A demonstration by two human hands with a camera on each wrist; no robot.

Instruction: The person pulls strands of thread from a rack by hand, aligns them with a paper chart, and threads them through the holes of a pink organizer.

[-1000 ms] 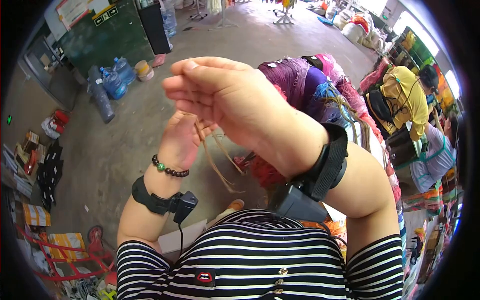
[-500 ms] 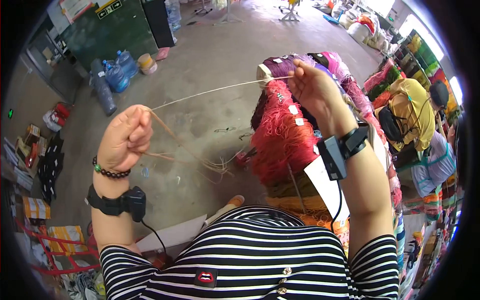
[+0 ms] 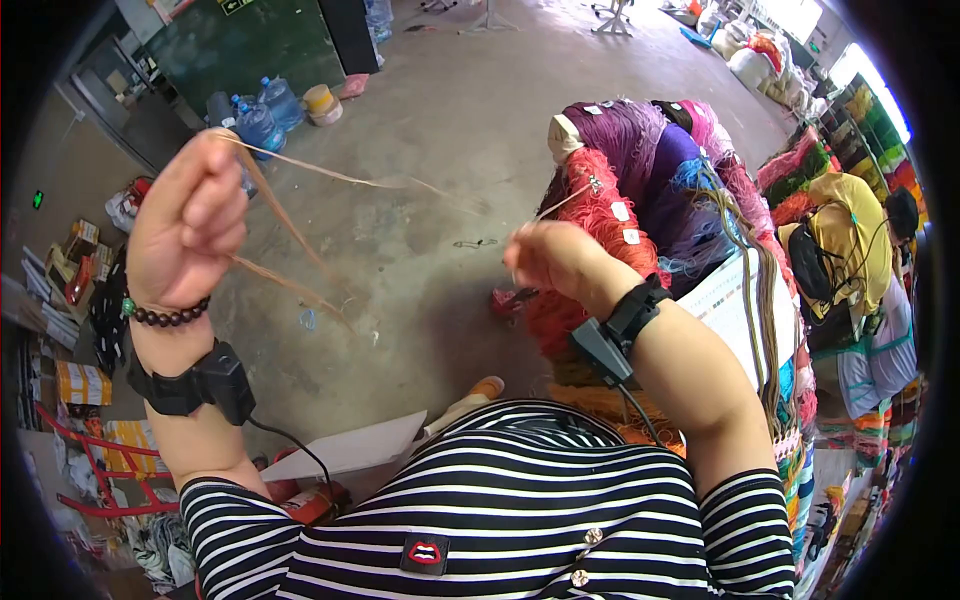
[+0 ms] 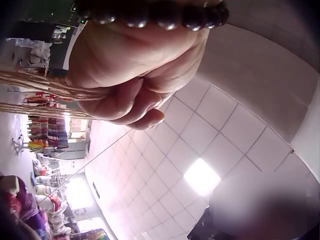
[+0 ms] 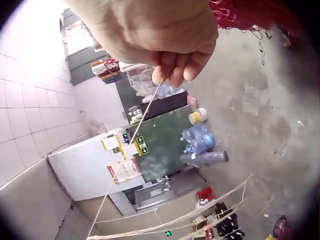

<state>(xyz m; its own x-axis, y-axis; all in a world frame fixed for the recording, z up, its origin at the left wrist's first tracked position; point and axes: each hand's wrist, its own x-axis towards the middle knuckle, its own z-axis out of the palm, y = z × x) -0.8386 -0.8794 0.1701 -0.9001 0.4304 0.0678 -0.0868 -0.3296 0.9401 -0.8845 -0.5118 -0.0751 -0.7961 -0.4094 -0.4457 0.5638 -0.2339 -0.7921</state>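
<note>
In the head view my left hand, raised at the left, grips a small bundle of tan yarn. Loose lengths of the yarn trail from its curled fingers in the left wrist view. My right hand is lower, in front of the red yarn hanks. Its fingertips pinch a single pale strand, which slants away from them in the right wrist view. Toward the left hand, a thin strand crosses the gap and blurs near the middle.
Red yarn hanks and purple hanks hang on a rack at the right, beside a white chart sheet and brown strands. A person in yellow is further right. Water bottles stand on the floor.
First together, my hands drew apart with a strand stretched between them. Since then the left hand has risen leftward with the yarn, and the right has come down and inward.
</note>
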